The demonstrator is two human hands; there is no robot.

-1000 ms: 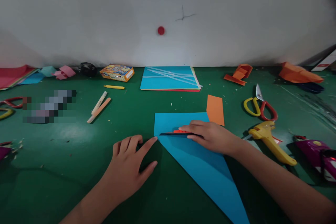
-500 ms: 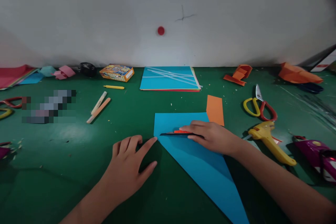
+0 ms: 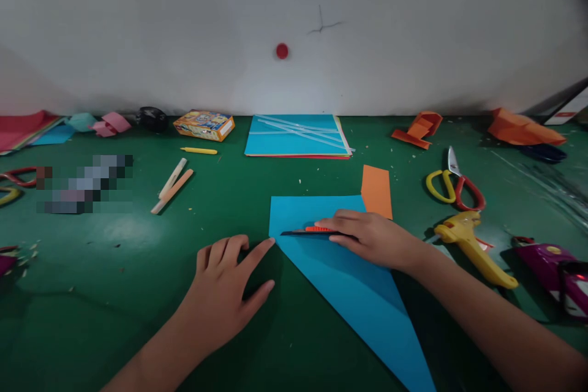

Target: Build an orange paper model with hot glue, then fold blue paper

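A sheet of blue paper (image 3: 331,269), broad at the far end and tapering toward me, lies on the green table. My right hand (image 3: 367,236) is closed around a thin black utility knife (image 3: 316,231) with an orange ribbed part. The knife lies low across the paper, its tip pointing left near the paper's left corner; part of it is hidden under my fingers. My left hand (image 3: 229,288) holds nothing, fingers apart, and its index fingertip touches that left corner. An orange piece of paper (image 3: 377,190) lies at the sheet's far right corner.
On the right lie scissors (image 3: 454,180), a yellow glue gun (image 3: 478,248) and a purple pouch-like item (image 3: 554,275). Stacked paper with pale strips (image 3: 298,135) rests by the wall. To the left are a small box (image 3: 204,125), a yellow crayon-like stick (image 3: 199,150) and two pale sticks (image 3: 172,190).
Both hands, the knife and the blue paper keep nearly the same positions. The whole view has shifted very slightly.
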